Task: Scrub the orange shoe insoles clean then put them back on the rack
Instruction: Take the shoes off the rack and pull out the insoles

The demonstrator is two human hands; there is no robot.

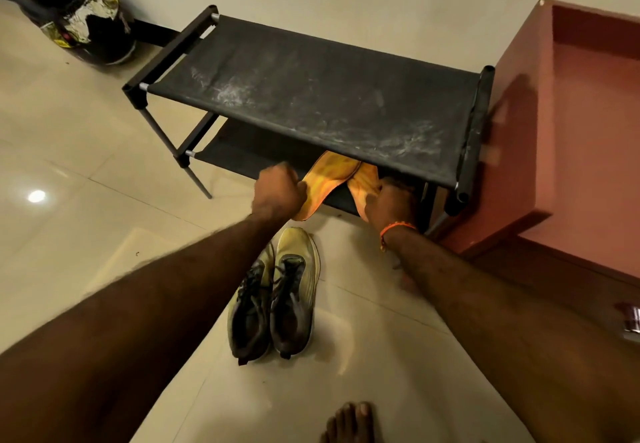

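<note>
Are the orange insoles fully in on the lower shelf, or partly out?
Partly out. Both insoles overhang the lower shelf, one gripped by the left hand, one by the right hand.

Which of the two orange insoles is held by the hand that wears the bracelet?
The right insole, gripped by the right hand; the left insole is in the bare-wristed left hand.

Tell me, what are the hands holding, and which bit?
Each hand holds one orange insole by its near end: left hand the left insole, right hand the right insole.
</note>
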